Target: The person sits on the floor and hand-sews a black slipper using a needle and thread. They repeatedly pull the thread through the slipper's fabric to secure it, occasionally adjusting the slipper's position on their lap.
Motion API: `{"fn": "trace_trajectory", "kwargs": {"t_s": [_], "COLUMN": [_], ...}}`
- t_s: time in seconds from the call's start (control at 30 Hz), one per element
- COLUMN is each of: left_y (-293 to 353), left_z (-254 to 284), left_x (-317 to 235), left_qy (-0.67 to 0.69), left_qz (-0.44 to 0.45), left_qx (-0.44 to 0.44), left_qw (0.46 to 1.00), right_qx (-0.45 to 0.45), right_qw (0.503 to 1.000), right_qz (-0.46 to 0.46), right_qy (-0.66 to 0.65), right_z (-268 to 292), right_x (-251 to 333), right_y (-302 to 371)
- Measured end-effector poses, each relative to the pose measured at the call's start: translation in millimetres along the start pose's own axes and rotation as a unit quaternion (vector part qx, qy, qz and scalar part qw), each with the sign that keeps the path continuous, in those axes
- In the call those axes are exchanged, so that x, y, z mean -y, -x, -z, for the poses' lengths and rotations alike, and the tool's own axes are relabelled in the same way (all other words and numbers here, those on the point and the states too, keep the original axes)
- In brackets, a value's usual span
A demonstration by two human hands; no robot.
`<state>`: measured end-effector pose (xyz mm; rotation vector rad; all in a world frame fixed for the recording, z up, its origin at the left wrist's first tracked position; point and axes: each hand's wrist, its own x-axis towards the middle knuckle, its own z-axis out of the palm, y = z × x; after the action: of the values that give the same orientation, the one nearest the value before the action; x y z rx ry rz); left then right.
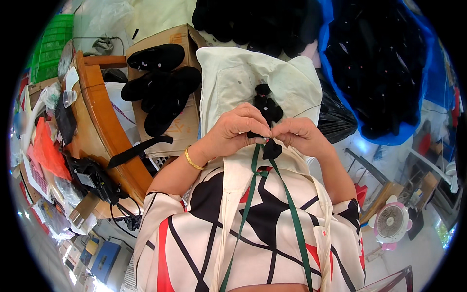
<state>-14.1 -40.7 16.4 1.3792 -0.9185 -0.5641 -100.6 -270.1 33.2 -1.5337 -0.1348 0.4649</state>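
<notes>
My left hand (237, 130) is closed in a pinch on a small black fabric piece (272, 150) that looks like a bow. A tiny shiny spot shows on it at the fingertips. My right hand (300, 136) meets it there, thumb and forefinger pressed together; what they hold, if anything, is too small to make out. More black fabric pieces (267, 108) lie just beyond on the off-white apron cloth (228, 78) over my lap. A dark green ribbon (249, 199) runs down from beside the hands along my front.
At left, black shoes (163, 57) lie on a cardboard box (189, 112), beside a wooden chair or table edge (104, 121) with a black strap (141, 151). At far right stands a blue bag (425, 63) of black items, near a black plastic bag (335, 117). A fan (390, 220) stands lower right.
</notes>
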Motion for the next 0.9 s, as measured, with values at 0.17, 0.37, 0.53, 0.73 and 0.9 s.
{"fn": "trace_trajectory", "kwargs": {"t_s": [0.17, 0.37, 0.53, 0.73, 0.9], "left_y": [0, 0, 0, 3, 6], "left_z": [-2, -1, 0, -4, -7], "left_x": [-4, -6, -6, -5, 3], "left_qy": [0.048, 0.048, 0.001, -0.036, -0.044], "left_qz": [0.021, 0.002, -0.014, 0.007, 0.069], "left_qx": [0.0, 0.0, 0.003, -0.003, -0.012], "left_qw": [0.999, 0.999, 1.0, 0.999, 0.997], "right_qx": [0.008, -0.014, -0.028, -0.019, -0.037], "right_qw": [1.0, 1.0, 0.998, 0.991, 0.985], "right_qz": [0.01, -0.001, -0.043, -0.104, -0.163], "right_qy": [-0.022, -0.012, 0.024, -0.086, -0.035], "right_z": [-2, -10, -13, -13, -19], "right_x": [-1, 8, 14, 14, 19], "right_y": [-1, -1, 4, 1, -9]}}
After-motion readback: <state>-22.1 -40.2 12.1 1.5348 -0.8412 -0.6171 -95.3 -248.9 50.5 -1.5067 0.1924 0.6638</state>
